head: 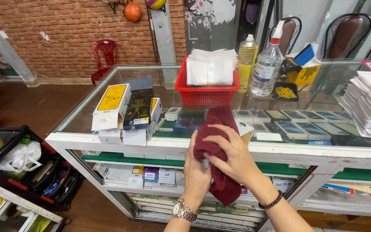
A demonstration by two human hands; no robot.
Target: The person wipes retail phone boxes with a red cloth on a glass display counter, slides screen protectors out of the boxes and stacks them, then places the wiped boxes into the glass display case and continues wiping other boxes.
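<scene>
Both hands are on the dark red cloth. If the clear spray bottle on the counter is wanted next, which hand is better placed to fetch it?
Probably the right hand: it lies on top of the dark red cloth, on the spray bottle's side. The left hand sits underneath, supporting the cloth.

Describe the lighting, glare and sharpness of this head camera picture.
Head view: even, soft light with no hard shadows; the glass counter top reflects the bottles and wall, veiling the stock beneath it; straight edges bow toward the frame's borders, a wide-angle effect; both hands, the left hand and right hand, and the dark red cloth look sharp.
</scene>
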